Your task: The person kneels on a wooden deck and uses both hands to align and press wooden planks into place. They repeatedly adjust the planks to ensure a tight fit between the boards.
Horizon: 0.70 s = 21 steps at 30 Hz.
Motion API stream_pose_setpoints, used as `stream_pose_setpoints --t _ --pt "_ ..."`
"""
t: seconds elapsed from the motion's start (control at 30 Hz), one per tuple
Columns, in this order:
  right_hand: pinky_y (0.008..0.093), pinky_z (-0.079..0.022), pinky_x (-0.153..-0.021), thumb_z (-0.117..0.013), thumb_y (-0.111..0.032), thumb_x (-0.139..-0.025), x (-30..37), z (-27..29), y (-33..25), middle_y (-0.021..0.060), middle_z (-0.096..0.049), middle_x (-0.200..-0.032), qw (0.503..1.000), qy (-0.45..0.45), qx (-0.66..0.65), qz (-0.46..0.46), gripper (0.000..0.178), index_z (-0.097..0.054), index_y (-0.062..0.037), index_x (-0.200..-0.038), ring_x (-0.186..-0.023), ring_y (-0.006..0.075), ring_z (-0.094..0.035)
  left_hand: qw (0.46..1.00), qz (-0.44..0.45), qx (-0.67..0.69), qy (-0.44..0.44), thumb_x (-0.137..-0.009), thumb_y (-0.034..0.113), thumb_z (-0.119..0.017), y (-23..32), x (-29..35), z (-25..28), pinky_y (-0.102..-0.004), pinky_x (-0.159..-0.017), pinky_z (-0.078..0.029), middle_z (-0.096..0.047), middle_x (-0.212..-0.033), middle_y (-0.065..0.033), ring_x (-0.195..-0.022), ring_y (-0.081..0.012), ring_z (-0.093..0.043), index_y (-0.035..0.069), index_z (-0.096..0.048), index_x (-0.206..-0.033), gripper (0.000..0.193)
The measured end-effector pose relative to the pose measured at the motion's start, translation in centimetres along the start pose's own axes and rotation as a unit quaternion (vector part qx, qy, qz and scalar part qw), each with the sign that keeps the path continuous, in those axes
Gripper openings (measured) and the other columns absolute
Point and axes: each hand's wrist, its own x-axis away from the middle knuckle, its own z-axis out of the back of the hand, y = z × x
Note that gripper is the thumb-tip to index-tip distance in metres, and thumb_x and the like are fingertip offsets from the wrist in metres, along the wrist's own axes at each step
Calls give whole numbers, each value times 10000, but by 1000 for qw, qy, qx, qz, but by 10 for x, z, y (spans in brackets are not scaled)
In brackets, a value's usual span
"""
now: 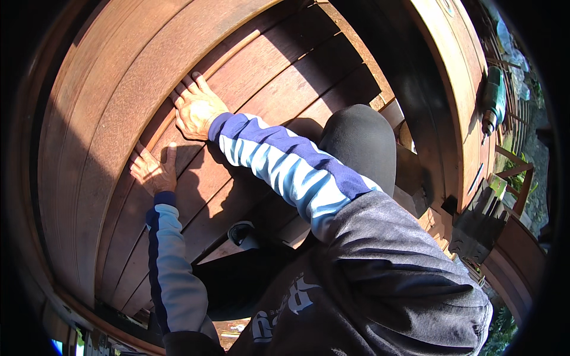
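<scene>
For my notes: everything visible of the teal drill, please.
The teal power drill has a plastic-looking body and a darker chuck whose slim bit points toward the picture's lower edge. It appears to lie along the sunlit wooden ledge; its handle is hard to make out. Neither the left hand nor the right hand touches it.

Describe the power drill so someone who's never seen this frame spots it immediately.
Find the sunlit, curved wooden rail at the picture's right, well beyond the right hand. At its outer edge lies the power drill, chuck toward the picture's bottom. Its teal-green casing sets it apart from the rail's wood.
</scene>
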Motion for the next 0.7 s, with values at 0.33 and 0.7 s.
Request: stream_pose_setpoints --t 0.33,0.7 --pt "547 -166 -1123 -482 -338 -874 -2 13 -1 237 -559 -1198 996 -89 -1 -11 530 -552 56 -1221 -1236 384 -441 998 -33 -38 39 -782 800 -421 3 2 -3 -497 -923 -381 -558 -1079 -210 -1024 -351 -512 -8 -450 -1329 976" --pt "551 -155 -1127 -532 -280 -827 -1 8 -4 273 -512 -1263 999 -37 -23 -17 508 -548 60 -1204 -1268 417 -401 988 32 56 -140 -781 789 -445 -5 2 -14 -491 -952 -402 -570 -1098 -225 -1072 -333 -539 -95 -560 -1109 950"
